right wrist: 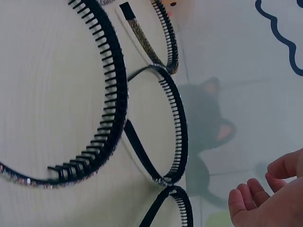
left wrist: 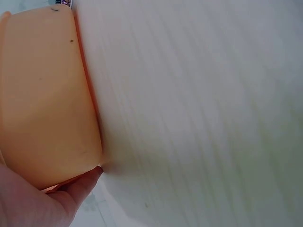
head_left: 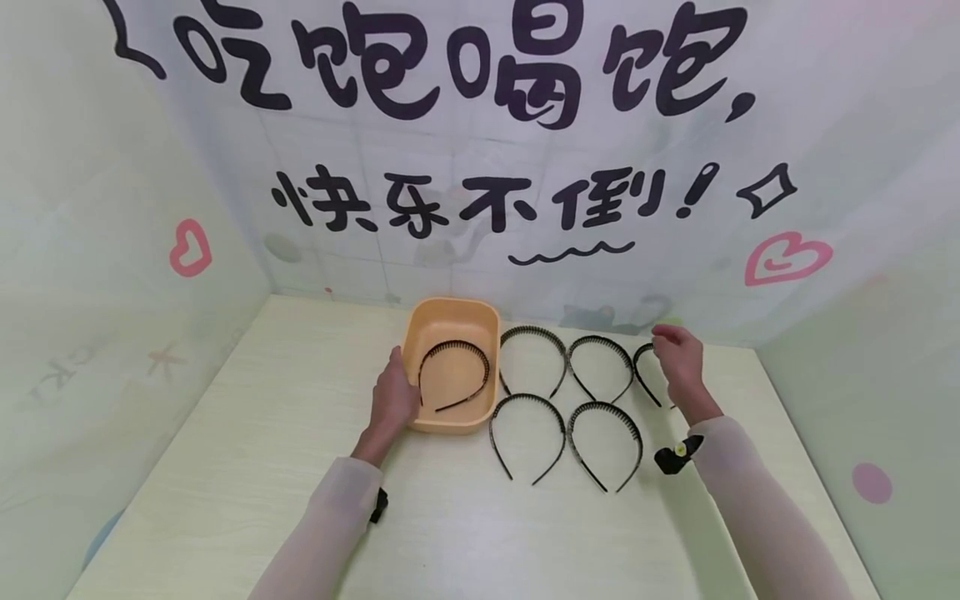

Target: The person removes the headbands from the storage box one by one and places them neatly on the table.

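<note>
Looking down from the head view, the left hand [head_left: 392, 400] rests against the left wall of an orange tub [head_left: 450, 315] on the pale table [head_left: 262, 467], fingers wrapped on its near-left corner. One black toothed headband [head_left: 453, 372] lies inside the tub. The right hand [head_left: 679, 357] hovers, fingers loosely curled and holding nothing, just above the far-right headband [head_left: 643, 371] in a group of five spread on the table beside the tub. Black Chinese writing on the backdrop reads 吃饱喝饱, 快乐不倒!

From the left wrist, a fingertip [left wrist: 87, 179] presses under the tub's [left wrist: 45, 94] edge.

From the right wrist, the curled fingertips [right wrist: 246, 201] hang apart above the comb-toothed headbands [right wrist: 176, 132], touching none.
</note>
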Tool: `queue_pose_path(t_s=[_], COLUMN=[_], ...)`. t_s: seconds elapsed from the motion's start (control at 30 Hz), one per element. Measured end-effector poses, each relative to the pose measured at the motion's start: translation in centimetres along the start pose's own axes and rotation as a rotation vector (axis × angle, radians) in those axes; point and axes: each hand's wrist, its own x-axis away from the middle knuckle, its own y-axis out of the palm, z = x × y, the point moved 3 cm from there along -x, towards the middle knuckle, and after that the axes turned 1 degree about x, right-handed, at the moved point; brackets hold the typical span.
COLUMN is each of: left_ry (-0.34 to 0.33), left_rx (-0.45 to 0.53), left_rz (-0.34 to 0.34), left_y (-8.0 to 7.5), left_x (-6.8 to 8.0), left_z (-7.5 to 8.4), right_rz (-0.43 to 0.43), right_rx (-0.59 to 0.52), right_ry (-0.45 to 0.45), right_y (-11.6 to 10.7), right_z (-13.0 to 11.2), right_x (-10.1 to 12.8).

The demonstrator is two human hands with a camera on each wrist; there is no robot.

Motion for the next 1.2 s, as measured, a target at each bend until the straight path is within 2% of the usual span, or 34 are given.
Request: queue_pose_path(t_s=[0.23,0.43,0.63,0.87,0.97,1.2], left_ry=[0.000,0.005,0.004,0.010,0.019,0.022], left_rx=[-0.004,-0.002,0.007,-0.002,-0.009,-0.002], left_rz=[-0.006,-0.004,-0.007,0.000,-0.002,0.006], left_y=[0.0,0.1,0.0,-0.1,0.0,0.0], left_x=[0.0,0.0,0.1,0.0,0.0,0.0], left_z=[0.0,0.0,0.1,0.1,0.0,-0.1], right_rz=[-0.268,-0.452,-0.607,-0.714,-0.769,-0.940], right_rx=[-0.050,-0.123,-0.181,-0.242,-0.280,-0.455], right_ry=[-0.001,0.000,0.011,0.021,0.063,0.272], right_y=[3.6,6.8,9.6,13.4,15.0,17.9], right_z=[-1.5,-2.5,-3.4,-4.9,-5.4,-6.3], right_x=[2.1,4.1,5.9,8.0,8.9,11.1])
